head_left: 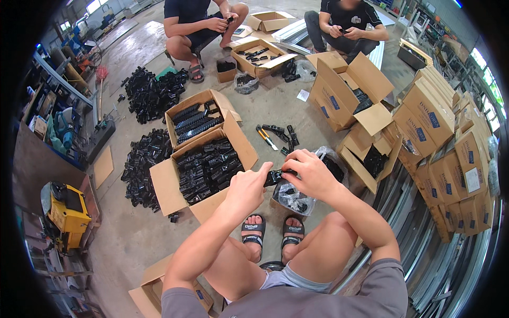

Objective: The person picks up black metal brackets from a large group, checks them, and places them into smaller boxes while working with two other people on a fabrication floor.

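Observation:
Between my two hands is a short black plastic fitting (274,177), held up above my feet. My left hand (248,186) is closed round its left end. The fingers of my right hand (306,172) pinch the other end, partly covering it. Just beneath my right hand, clear plastic bags (296,200) with small black parts stand in a box. An open carton (245,144) filled with loose black fittings (208,168) stands left of my hands. Beyond my hands, several similar black pieces (290,137) lie on the floor beside an orange-handled cutter (262,133).
Heaps of black parts (156,94) lie on the floor at left. Open cartons (331,93) and stacked cartons (424,114) stand at right, with long metal profiles (424,270) below them. Two people (199,26) sit opposite, handling small black pieces. A yellow machine (68,214) is at far left.

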`<state>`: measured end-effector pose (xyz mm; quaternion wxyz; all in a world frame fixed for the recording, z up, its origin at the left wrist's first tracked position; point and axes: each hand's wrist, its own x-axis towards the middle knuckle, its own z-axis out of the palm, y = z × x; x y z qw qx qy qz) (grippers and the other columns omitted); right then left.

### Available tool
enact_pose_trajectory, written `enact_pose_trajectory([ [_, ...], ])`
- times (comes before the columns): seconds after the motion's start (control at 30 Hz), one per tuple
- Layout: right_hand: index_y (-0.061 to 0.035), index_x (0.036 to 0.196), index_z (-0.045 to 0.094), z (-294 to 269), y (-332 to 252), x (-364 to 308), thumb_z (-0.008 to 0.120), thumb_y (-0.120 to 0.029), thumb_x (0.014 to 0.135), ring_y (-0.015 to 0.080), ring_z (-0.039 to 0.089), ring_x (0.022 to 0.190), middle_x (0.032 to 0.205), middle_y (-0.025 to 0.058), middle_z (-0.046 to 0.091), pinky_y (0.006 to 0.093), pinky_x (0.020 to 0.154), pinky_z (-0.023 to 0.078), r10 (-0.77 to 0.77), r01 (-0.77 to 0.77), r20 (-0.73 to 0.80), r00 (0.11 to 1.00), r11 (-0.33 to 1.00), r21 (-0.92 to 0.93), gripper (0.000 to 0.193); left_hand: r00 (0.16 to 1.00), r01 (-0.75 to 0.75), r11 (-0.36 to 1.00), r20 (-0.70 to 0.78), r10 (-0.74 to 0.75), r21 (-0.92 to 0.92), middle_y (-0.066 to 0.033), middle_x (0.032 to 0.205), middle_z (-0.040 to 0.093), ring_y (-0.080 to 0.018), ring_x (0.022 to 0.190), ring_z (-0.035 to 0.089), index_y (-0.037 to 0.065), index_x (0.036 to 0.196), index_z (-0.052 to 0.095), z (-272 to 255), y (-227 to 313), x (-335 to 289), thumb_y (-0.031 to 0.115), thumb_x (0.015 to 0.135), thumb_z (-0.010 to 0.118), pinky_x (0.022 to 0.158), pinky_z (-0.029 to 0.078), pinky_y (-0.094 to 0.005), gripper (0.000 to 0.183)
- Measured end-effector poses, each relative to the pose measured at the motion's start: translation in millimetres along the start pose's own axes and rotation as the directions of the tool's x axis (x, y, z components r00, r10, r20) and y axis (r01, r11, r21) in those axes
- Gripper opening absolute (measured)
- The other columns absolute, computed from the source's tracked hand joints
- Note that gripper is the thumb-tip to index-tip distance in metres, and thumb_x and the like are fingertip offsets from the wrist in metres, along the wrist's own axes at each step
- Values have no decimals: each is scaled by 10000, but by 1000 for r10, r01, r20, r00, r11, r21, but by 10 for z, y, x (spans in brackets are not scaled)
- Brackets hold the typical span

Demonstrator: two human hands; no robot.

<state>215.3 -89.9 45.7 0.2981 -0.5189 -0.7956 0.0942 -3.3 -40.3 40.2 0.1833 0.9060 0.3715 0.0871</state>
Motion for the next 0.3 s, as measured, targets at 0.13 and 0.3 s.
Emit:
enact_pose_trajectory([
  [0.13,-51,947,684,-69,-124,16,738,-157,844,304,608,994,1007,98,633,417,882,484,55,-56,-29,998,998,-21,158,1000,4,1000,-21,-4,-11,-155,794,688,-372,790,679,134,1416,457,-119,32,-62,89,773,760,739,509,-490,712],
  [0.3,-61,1076,690,-116,-44,-40,713,-201,896,331,612,1126,1160,132,649,413,953,484,470,-424,-131,873,864,272,229,997,38,997,74,-33,-67,-172,883,725,-364,836,705,186,1543,341,-348,78,-70,101,793,739,813,527,-470,854],
])
